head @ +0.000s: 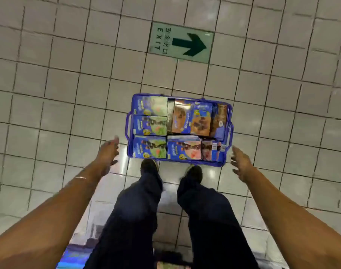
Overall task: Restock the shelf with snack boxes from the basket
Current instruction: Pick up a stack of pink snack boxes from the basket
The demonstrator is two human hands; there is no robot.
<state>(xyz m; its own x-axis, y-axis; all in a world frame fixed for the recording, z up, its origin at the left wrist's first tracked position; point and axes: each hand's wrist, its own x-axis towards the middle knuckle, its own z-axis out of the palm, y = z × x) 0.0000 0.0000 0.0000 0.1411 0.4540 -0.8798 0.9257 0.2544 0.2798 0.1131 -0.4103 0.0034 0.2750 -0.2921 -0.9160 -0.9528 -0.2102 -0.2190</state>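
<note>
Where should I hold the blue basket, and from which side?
Hold the basket by its side handles: the left handle with the left hand from the left, the right handle with the right hand from the right. They loop outward; snack boxes fill it.

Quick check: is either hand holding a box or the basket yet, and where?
Nothing is held. Left hand and right hand are open either side of the blue basket, no grip on it or the snack boxes.
</note>
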